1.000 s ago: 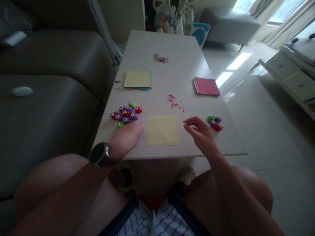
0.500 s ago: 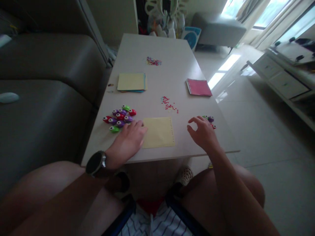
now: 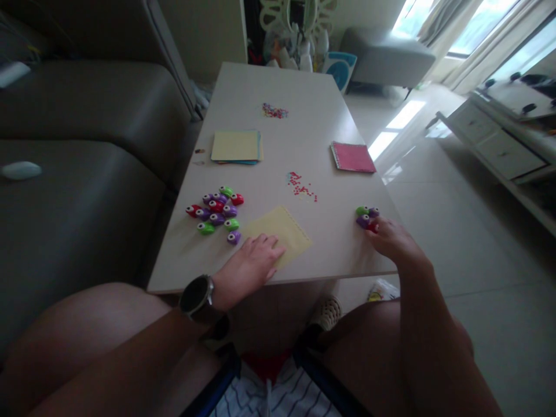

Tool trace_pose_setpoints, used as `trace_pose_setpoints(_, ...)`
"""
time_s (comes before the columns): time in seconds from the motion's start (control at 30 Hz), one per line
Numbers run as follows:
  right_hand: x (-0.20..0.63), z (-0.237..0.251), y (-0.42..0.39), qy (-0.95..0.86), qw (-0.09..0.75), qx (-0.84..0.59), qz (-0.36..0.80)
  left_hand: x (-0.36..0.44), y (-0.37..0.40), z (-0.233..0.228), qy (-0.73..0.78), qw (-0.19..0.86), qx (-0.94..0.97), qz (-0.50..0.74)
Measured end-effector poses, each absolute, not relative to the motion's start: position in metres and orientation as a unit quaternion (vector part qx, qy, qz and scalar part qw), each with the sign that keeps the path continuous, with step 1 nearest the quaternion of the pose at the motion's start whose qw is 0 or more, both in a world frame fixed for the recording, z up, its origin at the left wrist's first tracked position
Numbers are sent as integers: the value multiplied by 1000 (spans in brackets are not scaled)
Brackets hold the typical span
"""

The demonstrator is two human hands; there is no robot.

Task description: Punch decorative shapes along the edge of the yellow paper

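My left hand [image 3: 249,260] lies with fingers stretched out on a sheet of yellow paper [image 3: 291,231], which sits at an angle near the table's front edge. A row of small notches runs along the sheet's upper right side. At the right, my right hand [image 3: 398,243] has its thumb and fingers closed on a small red piece with an eye [image 3: 372,227], partly hidden by the hand. Touching it are a green piece [image 3: 361,211] and purple pieces [image 3: 363,221] of the same kind. Left of the paper lies a cluster of similar glossy eyed pieces [image 3: 216,206], red, purple and green.
Red paper dots [image 3: 299,188] are scattered beyond the sheet, with a multicoloured heap of bits [image 3: 274,111] farther back. A stack of coloured paper [image 3: 236,146] lies at left, a pink spiral notebook [image 3: 354,157] at right. A sofa [image 3: 82,231] borders the table [image 3: 299,84].
The yellow sheet has turned anticlockwise under my left hand, which moved right and nearer to me. My right hand went from an open curl beside the right-hand pieces to closing on the red one.
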State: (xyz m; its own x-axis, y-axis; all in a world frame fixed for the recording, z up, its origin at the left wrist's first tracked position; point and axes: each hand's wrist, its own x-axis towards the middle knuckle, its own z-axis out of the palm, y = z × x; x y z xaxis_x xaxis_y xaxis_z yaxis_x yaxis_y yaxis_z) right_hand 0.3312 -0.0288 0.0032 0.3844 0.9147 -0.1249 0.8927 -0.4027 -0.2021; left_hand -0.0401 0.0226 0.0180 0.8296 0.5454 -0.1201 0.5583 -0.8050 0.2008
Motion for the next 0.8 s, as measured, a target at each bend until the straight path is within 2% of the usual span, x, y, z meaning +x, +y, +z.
trace_pose_setpoints(0.13, 326, 11, -28, -525, 3, -835, 166, -39, 21, 18, 291, 106, 950, -35)
trace_pose_setpoints(0.4, 311, 10, -27, -545, 57, -795, 258, -36, 16, 10, 277, 157, 948, -14)
trace_pose_setpoints(0.5, 309, 9, -28, -555, 88, -782, 269, -33, 12, 9, 266, 162, 950, -18)
trace_pose_setpoints(0.63, 307, 7, -29, -594, 72, -755, 268, -33, 10, 7, 248, 180, 952, -24)
trace_pose_setpoints(0.8, 303, 3, -31, -640, 77, -736, 208, -33, 10, -2, 241, 183, 953, -27)
